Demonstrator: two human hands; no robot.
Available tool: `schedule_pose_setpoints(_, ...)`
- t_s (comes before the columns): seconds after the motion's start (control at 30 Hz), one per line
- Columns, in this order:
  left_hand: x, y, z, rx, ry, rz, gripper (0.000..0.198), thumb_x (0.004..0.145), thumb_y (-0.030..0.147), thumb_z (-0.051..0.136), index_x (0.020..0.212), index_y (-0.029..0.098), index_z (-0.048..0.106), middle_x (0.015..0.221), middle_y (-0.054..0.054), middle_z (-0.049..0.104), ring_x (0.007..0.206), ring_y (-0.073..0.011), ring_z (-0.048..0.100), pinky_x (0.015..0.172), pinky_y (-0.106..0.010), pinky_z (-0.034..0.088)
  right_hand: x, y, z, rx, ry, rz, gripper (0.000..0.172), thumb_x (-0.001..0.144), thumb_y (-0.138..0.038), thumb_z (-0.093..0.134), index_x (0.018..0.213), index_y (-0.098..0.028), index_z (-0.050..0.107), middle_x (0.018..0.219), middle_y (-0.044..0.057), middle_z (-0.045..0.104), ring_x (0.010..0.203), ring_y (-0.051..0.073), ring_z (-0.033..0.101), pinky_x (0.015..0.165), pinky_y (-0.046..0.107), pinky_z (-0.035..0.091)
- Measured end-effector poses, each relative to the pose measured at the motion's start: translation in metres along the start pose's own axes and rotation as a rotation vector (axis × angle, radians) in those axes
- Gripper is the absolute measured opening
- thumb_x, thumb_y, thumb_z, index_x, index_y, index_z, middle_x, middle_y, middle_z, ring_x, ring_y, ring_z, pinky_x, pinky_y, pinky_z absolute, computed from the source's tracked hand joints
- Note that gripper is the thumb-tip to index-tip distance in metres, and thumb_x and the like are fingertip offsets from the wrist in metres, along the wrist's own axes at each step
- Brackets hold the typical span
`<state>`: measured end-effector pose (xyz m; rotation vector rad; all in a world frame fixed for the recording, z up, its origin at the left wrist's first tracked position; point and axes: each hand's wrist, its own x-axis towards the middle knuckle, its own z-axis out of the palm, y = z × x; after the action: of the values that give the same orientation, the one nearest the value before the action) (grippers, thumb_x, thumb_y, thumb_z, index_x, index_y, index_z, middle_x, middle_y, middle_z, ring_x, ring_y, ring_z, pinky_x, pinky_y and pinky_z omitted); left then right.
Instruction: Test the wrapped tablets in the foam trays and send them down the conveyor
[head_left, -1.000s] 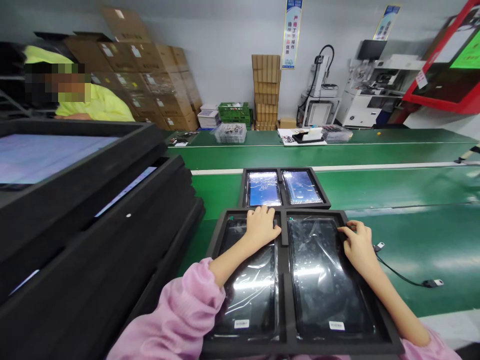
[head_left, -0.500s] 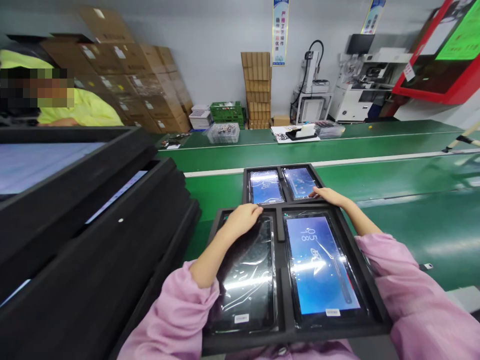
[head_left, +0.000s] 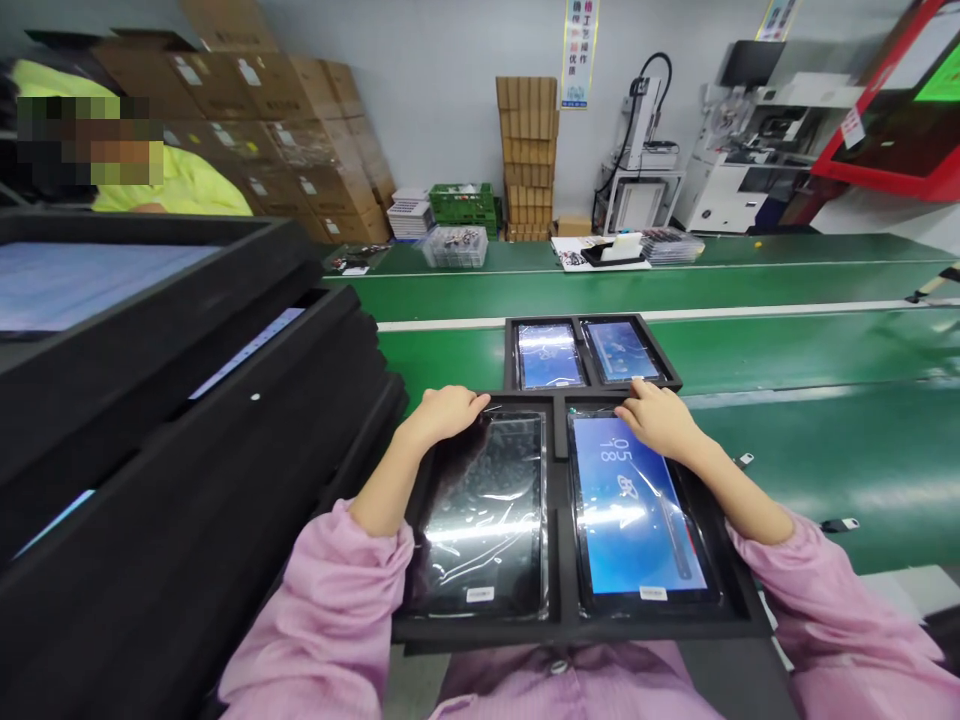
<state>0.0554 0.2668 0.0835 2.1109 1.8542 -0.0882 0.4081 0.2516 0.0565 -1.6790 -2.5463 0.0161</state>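
Note:
In front of me lies a black foam tray (head_left: 559,550) with two compartments. Its left one holds a tablet (head_left: 484,520) with a dark screen under clear film. A second tablet (head_left: 637,510), lit blue and showing a clock, fills the right one. My left hand (head_left: 446,412) is closed over the tray's far left corner. My right hand (head_left: 660,420) is closed on the far rim above the lit tablet, its thumb hanging over the tablet's top edge; the undersides of the fingers are hidden. Just beyond stands another foam tray (head_left: 589,358) with two lit tablets.
A tall stack of black foam trays (head_left: 225,450) rises close on my left. The green conveyor bench (head_left: 810,420) runs across, with small items (head_left: 838,525) on its right. A co-worker in yellow (head_left: 195,185) is behind the stack. A clear plastic box (head_left: 456,246) stands at the back.
My right hand has moved from the far tray's edge back to the near tray's far rim. My left hand has slid left to the corner. The view has shifted slightly.

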Motion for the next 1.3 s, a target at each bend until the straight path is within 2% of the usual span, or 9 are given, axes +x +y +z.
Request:
schedule_pose_setpoints(0.23, 0.006, -0.022, -0.016, -0.243, -0.102, 0.099, 0.074, 0.093, 0.066, 0.013, 0.102, 0.020, 0.070, 0.120, -0.010, 0.071, 0.114, -0.0294, 0.061, 0.102, -0.040, 0.045, 0.032, 0.027, -0.014, 0.446, -0.178, 0.009, 0.059, 0.101, -0.058, 0.028, 0.077, -0.017, 0.063, 0.087, 0.007, 0.059, 0.082, 0.020, 0.058, 0.080, 0.034, 0.046)
schedule_pose_setpoints(0.4, 0.016, -0.028, -0.036, -0.386, -0.318, 0.207, 0.051, 0.076, 0.066, 0.054, 0.084, 0.020, 0.074, 0.099, -0.005, 0.076, 0.095, -0.0249, 0.065, 0.091, -0.033, 0.050, 0.043, 0.043, -0.029, 0.820, -0.433, -0.150, 0.056, 0.081, -0.075, 0.058, 0.076, -0.019, 0.052, 0.067, -0.003, 0.049, 0.061, 0.012, 0.045, 0.059, 0.026, 0.039)
schedule_pose_setpoints(0.5, 0.023, -0.025, -0.044, -0.431, -0.394, 0.228, 0.039, 0.065, 0.060, 0.067, 0.068, 0.021, 0.073, 0.080, -0.003, 0.075, 0.083, -0.0238, 0.066, 0.082, -0.032, 0.052, 0.048, 0.047, -0.030, 0.920, -0.458, -0.164, 0.060, 0.070, -0.077, 0.066, 0.080, -0.020, 0.048, 0.060, -0.007, 0.044, 0.053, 0.008, 0.038, 0.050, 0.022, 0.031)
schedule_pose_setpoints(0.63, 0.034, -0.025, -0.047, -0.478, -0.302, 0.206, 0.036, 0.065, 0.055, 0.068, 0.070, 0.020, 0.074, 0.084, -0.004, 0.076, 0.087, -0.0246, 0.067, 0.084, -0.033, 0.052, 0.063, 0.051, -0.027, 0.884, -0.376, -0.126, 0.062, 0.065, -0.076, 0.068, 0.083, -0.020, 0.051, 0.056, -0.009, 0.041, 0.049, 0.007, 0.035, 0.047, 0.021, 0.027)
schedule_pose_setpoints(0.73, 0.044, -0.027, -0.042, -0.502, -0.110, 0.134, 0.046, 0.074, 0.059, 0.059, 0.090, 0.018, 0.075, 0.105, -0.009, 0.076, 0.106, -0.0279, 0.065, 0.095, -0.036, 0.050, 0.078, 0.057, -0.027, 0.817, -0.265, -0.059, 0.053, 0.065, -0.067, 0.073, 0.079, -0.019, 0.055, 0.054, -0.008, 0.041, 0.049, 0.008, 0.035, 0.049, 0.022, 0.029)
schedule_pose_setpoints(0.83, 0.048, -0.028, -0.030, -0.487, 0.097, 0.040, 0.058, 0.080, 0.062, 0.051, 0.116, 0.019, 0.067, 0.132, -0.013, 0.065, 0.130, -0.0345, 0.052, 0.107, -0.046, 0.043, 0.082, 0.063, -0.030, 0.723, -0.048, 0.043, 0.036, 0.078, -0.053, 0.067, 0.082, -0.018, 0.058, 0.063, -0.001, 0.052, 0.060, 0.013, 0.046, 0.060, 0.027, 0.040)
schedule_pose_setpoints(0.97, 0.034, -0.026, -0.014, -0.469, 0.165, 0.056, 0.076, 0.071, 0.062, 0.062, 0.134, 0.020, 0.053, 0.145, -0.015, 0.054, 0.137, -0.0358, 0.047, 0.111, -0.049, 0.039, 0.043, 0.047, -0.030, 0.601, 0.211, 0.099, 0.023, 0.089, -0.038, 0.055, 0.093, -0.019, 0.066, 0.092, 0.009, 0.063, 0.090, 0.023, 0.056, 0.088, 0.040, 0.045)
schedule_pose_setpoints(1.17, 0.017, -0.033, -0.002, -0.445, 0.050, 0.279, 0.093, 0.064, 0.054, 0.065, 0.146, 0.018, 0.038, 0.141, -0.016, 0.057, 0.135, -0.0324, 0.052, 0.111, -0.044, 0.042, -0.059, 0.004, -0.005, 0.208, 0.146, -0.256, 0.027, 0.093, -0.050, 0.060, 0.114, -0.040, 0.075, 0.148, 0.009, 0.048, 0.131, 0.035, 0.041, 0.108, 0.060, 0.026)
schedule_pose_setpoints(1.3, 0.032, -0.027, 0.011, -0.236, 0.176, 0.183, 0.089, 0.064, 0.055, 0.062, 0.142, 0.018, 0.042, 0.133, -0.016, 0.062, 0.130, -0.0386, 0.053, 0.113, -0.052, 0.036, -0.106, 0.042, 0.009, 0.193, 0.234, 0.051, 0.028, 0.099, -0.041, 0.050, 0.102, -0.034, 0.078, 0.139, 0.009, 0.056, 0.125, 0.030, 0.048, 0.108, 0.056, 0.029)
